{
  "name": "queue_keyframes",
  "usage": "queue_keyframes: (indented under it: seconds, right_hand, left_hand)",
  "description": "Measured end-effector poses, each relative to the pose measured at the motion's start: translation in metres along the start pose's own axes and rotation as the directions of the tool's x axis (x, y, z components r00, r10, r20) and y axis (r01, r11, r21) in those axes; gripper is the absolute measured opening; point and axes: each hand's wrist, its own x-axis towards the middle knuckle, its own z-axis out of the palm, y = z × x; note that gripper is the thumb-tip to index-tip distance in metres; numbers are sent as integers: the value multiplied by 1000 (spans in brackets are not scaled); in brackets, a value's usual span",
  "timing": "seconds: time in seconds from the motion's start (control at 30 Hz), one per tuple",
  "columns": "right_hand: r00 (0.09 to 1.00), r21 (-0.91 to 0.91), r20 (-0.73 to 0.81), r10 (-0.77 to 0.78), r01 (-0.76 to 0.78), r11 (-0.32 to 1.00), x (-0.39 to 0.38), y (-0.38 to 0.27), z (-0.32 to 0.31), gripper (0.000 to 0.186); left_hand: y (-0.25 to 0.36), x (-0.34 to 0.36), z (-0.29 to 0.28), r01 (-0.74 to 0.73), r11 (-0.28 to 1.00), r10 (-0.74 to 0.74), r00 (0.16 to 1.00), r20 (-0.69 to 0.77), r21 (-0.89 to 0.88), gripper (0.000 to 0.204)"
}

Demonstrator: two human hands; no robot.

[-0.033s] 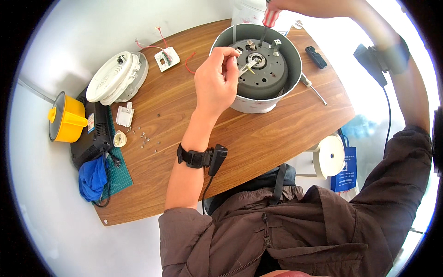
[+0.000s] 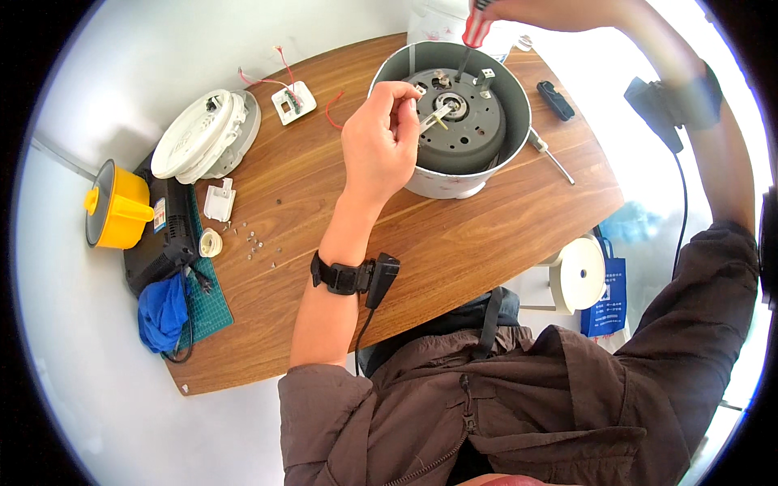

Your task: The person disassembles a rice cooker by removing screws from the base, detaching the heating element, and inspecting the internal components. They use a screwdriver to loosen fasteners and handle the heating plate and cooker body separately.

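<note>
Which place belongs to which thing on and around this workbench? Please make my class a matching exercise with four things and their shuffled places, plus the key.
Things
1. red-and-pale-striped screwdriver
2. dark grey round metal drum with holes
3. crumpled bright blue cloth
4. cream-white round disc

Places
A. at the edge of the green gridded mat
B. beside the flat blue bag
C. in the person's right hand
D. inside the round grey-walled metal housing

Pairs: 1-C, 2-D, 3-A, 4-B
</note>
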Motion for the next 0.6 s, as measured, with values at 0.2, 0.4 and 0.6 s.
queue_keyframes:
  seconds: [0.2, 0.4, 0.6]
  right_hand:
    - [865, -174, 137, 483, -459, 871, 10, -23, -9, 39]
    - [999, 111, 52, -11, 5, 994, -4, 15, 2, 42]
    - [866, -175, 198, 460, -430, 886, 14, -29, -15, 39]
  left_hand:
    - [-2, 0, -1, -7, 1000, 7, 1000, -7, -7, 7]
    - [-3, 0, 0, -28, 1000, 28, 1000, 4, -1, 6]
    - [-2, -1, -1, 0, 1000, 0, 1000, 5, -16, 6]
